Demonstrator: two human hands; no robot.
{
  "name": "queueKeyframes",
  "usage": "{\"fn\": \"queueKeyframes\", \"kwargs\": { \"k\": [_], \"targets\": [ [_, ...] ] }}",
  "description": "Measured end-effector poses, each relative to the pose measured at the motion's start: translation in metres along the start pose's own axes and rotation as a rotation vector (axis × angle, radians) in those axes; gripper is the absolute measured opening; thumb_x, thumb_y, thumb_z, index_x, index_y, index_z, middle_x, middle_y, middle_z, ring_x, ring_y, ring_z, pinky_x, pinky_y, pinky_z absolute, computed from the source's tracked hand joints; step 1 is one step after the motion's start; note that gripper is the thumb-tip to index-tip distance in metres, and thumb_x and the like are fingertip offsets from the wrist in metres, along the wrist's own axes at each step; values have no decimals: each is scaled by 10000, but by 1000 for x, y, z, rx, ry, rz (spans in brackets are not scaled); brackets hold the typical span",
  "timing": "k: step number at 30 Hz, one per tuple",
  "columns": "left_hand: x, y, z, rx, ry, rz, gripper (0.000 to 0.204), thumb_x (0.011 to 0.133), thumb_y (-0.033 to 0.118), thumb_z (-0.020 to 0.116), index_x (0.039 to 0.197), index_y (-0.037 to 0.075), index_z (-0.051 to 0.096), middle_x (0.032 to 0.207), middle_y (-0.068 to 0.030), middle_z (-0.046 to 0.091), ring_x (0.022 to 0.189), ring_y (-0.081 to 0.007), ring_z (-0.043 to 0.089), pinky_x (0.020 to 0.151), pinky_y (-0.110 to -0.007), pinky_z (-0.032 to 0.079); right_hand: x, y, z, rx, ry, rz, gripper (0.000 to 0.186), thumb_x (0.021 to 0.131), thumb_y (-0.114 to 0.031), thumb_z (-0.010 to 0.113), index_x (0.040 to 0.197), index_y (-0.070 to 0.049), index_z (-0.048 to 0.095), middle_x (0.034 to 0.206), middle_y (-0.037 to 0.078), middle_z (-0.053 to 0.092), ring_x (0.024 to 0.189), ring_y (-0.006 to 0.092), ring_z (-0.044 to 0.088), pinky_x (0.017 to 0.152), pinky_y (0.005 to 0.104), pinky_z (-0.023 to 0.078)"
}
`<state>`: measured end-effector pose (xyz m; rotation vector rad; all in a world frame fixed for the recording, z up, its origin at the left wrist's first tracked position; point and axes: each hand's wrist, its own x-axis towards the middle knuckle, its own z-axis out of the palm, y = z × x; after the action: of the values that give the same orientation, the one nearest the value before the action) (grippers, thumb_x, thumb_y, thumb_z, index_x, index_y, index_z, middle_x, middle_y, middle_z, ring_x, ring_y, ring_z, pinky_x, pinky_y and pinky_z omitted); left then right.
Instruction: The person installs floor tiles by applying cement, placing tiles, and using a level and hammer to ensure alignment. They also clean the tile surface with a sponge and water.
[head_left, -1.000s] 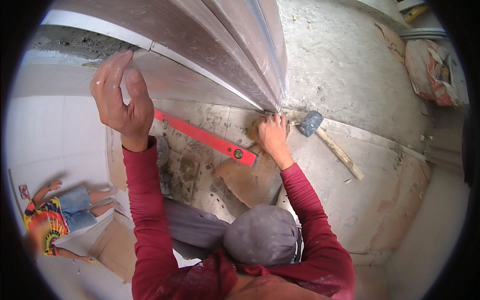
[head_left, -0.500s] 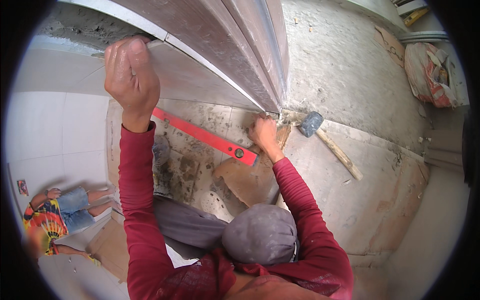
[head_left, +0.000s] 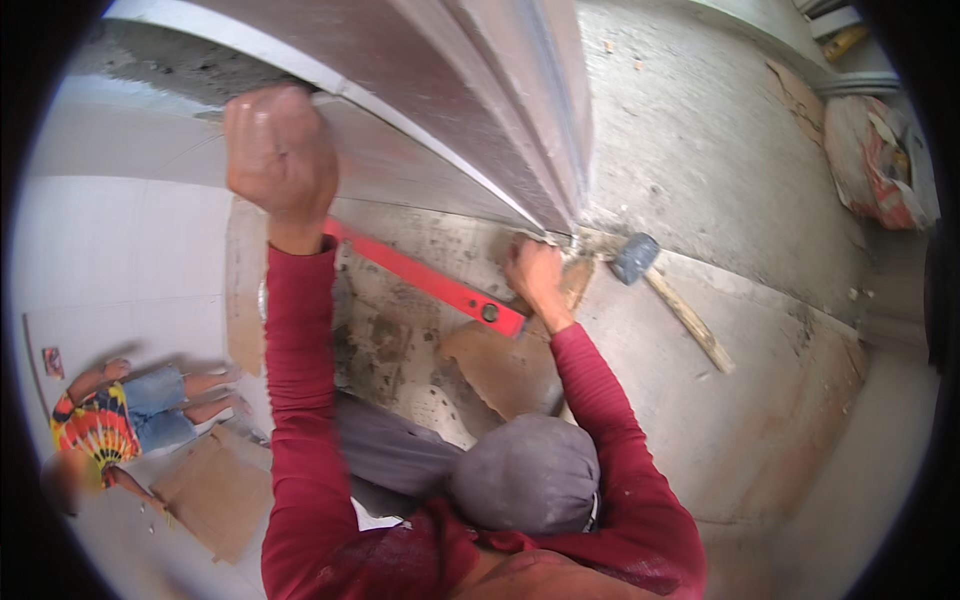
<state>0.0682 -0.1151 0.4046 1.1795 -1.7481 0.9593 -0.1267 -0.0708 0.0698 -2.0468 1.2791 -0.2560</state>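
A pale tile panel (head_left: 400, 165) stands upright along the foot of a brownish metal door frame (head_left: 440, 90). My left hand (head_left: 282, 150) is closed at the panel's top edge, beside a gap with rough grey mortar (head_left: 170, 62). Motion blurs it a little, and its fingertips are hidden. My right hand (head_left: 535, 272) has its fingers curled at the panel's far low corner, by the foot of the frame; what they pinch is hidden. Between my arms a red spirit level (head_left: 430, 280) lies on the floor. Right of my right hand rests a rubber mallet (head_left: 636, 258) with a wooden handle.
A broken brown board piece (head_left: 505, 370) lies by my knee (head_left: 525, 475). Rough concrete floor (head_left: 700, 150) spreads at the far right, with a red and white sack (head_left: 870, 165) at its edge. At left, another person (head_left: 110, 415) is near a cardboard sheet (head_left: 215, 490).
The whole view has shifted slightly, moving the scene right and down. My left hand has turned so that more of its back shows; my right hand stays at the low corner.
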Motion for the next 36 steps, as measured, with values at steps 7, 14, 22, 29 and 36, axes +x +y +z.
{"fn": "queueKeyframes", "kwargs": {
  "k": [7,14,22,29,36],
  "targets": [
    [-5,-1,3,28,-16,-80,234,1017,108,615,819,-9,657,800,-107,654,743,-255,588,680,-351,478,6,12,18,92,-29,57,327,876,-232,647,1145,-55,707,846,267,717,803,465,710,750,561,573],
    [-16,-6,9,3,73,-101,399,1081,312,567,858,-10,643,823,-85,628,763,-212,565,680,-317,463,6,7,25,522,65,292,326,899,-250,680,1134,-30,730,934,296,721,920,480,693,843,522,564],
    [-17,-5,12,-6,72,-128,218,1028,103,570,842,-2,613,807,-60,597,760,-192,511,670,-308,437,8,26,51,954,153,527,421,863,-170,706,1219,55,699,864,182,742,821,291,722,790,382,553],
    [-20,-1,17,-183,160,-251,227,983,159,659,808,16,642,780,-62,626,770,-216,523,719,-330,430,-11,5,32,1142,-122,455,261,905,-107,676,1112,43,728,832,74,722,731,136,643,670,302,515],
    [-17,-8,0,-209,18,-160,110,992,86,690,988,-21,661,961,-73,626,824,-129,575,740,-248,477,-62,-50,7,1286,-286,532,191,913,-100,697,1038,42,725,757,7,650,644,81,555,600,235,443]
  ]
}}
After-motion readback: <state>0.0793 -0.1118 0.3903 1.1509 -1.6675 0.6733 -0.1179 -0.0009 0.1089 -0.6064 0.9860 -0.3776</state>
